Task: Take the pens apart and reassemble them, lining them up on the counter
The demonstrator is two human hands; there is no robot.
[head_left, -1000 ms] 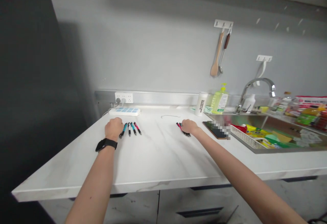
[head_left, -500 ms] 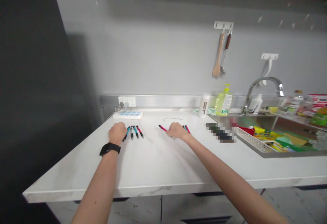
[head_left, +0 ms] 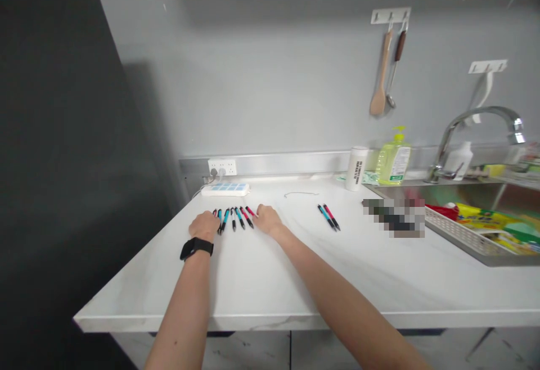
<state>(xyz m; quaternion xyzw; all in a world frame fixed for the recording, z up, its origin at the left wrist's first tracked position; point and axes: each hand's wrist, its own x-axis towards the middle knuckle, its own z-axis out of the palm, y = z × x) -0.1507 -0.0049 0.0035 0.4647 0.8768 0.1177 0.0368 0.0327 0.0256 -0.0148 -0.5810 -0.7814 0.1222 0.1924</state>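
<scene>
Across the lower frame spreads our counter [head_left: 270, 291]; at centre-left, our left hand [head_left: 204, 225] and right hand [head_left: 267, 219], fingers curled, flank a row of pens [head_left: 233, 220], perhaps to steady it. We cannot tell whether either grips anything. 2 more pens [head_left: 331, 217] lie right of centre.

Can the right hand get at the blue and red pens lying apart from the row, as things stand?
Likely yes: no object shows on the countertop between the right hand and the two pens, and its forearm passes on the near side without covering them.
</scene>
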